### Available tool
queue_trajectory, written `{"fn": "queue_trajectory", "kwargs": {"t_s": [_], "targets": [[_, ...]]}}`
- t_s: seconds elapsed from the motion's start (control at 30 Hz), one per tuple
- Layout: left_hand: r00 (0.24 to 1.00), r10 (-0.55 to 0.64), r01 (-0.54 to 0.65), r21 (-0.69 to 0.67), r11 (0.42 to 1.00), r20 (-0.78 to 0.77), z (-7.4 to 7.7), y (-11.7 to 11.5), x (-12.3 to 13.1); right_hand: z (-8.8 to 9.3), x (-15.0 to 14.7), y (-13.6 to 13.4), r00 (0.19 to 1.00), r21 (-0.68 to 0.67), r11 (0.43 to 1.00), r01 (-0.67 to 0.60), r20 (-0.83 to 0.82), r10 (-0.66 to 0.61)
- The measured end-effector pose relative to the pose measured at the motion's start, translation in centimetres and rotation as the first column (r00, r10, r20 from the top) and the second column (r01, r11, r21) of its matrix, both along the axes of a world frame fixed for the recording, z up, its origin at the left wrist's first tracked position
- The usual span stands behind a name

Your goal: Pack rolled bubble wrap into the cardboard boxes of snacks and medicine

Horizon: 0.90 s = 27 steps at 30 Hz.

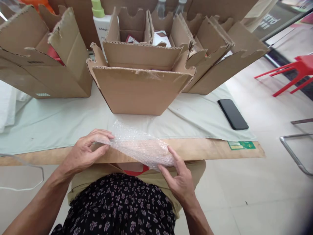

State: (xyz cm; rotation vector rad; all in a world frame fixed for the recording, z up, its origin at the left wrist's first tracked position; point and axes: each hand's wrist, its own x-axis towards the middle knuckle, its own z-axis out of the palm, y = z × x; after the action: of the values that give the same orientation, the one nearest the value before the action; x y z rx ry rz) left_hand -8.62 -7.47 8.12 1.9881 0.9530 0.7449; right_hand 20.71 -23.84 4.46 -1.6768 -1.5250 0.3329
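A sheet of clear bubble wrap (139, 147) stretches between my two hands over the table's front edge. Its left corner is pinched between the thumb and fingers of my left hand (89, 148). At the other end, my right hand (179, 174) grips the thicker, bunched part with thumb and fingertips. That part looks folded or rolled, and I cannot tell whether anything lies inside. The far corner of the sheet rests on the pale green cloth (195, 120).
Ahead stands an open cardboard box (141, 91), with several more behind it. Another box (56, 78) is at left, near a pump bottle (100, 24). A black phone (233, 114) lies at right. A white cable (41, 173) hangs at left; a red stool (299, 70) stands beyond.
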Motion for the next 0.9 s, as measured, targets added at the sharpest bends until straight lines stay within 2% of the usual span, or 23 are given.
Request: {"fn": "queue_trajectory", "kwargs": {"t_s": [0.1, 0.17, 0.23, 0.3, 0.4, 0.5, 0.63, 0.7, 0.8, 0.9], "targets": [[0.999, 0.054, -0.054, -0.097, 0.994, -0.002, 1.1, 0.5, 0.8, 1.1, 0.3, 1.6, 0.993, 0.056, 0.998, 0.032, -0.113, -0.026], [0.994, 0.086, -0.080, -0.087, 0.993, 0.069, 2.5, 1.1, 1.8, 2.8, 0.6, 3.2, 0.977, 0.132, 0.990, 0.058, -0.213, -0.028], [0.976, 0.059, -0.061, 0.002, 0.998, 0.209, 4.4, 1.4, 2.6, 4.8, 0.7, 4.7, 0.950, 0.237, 0.967, 0.097, -0.312, -0.019], [0.951, -0.019, -0.022, 0.131, 0.991, 0.309, 6.2, 1.3, 2.8, 6.5, 0.6, 5.6, 0.923, 0.357, 0.924, 0.140, -0.385, 0.009], [0.945, -0.098, 0.001, 0.296, 0.955, 0.313, 7.4, 0.3, 1.9, 7.2, 0.5, 5.5, 0.919, 0.454, 0.878, 0.150, -0.392, 0.046], [0.971, -0.154, 0.081, 0.356, 0.931, 0.182, 5.9, -1.0, 0.4, 5.3, 0.9, 4.6, 0.954, 0.430, 0.901, 0.054, -0.289, 0.081], [0.993, -0.109, 0.095, 0.276, 0.956, 0.035, 1.6, -2.1, -0.6, 1.5, 2.0, 3.4, 0.988, 0.301, 0.945, -0.126, -0.050, 0.147], [0.996, -0.092, 0.093, 0.231, 0.968, -0.012, -0.1, -2.3, -0.5, 0.4, 2.3, 3.0, 0.983, 0.213, 0.959, -0.185, 0.047, 0.179], [0.997, -0.077, 0.079, 0.176, 0.981, -0.019, -1.0, -2.4, -0.1, 0.3, 2.4, 2.6, 0.972, 0.135, 0.966, -0.222, 0.105, 0.208], [0.998, 0.007, -0.001, 0.107, 0.994, -0.058, -0.8, -2.4, 0.5, 0.7, 2.1, 2.5, 0.980, 0.110, 0.975, -0.195, 0.053, 0.190]]}}
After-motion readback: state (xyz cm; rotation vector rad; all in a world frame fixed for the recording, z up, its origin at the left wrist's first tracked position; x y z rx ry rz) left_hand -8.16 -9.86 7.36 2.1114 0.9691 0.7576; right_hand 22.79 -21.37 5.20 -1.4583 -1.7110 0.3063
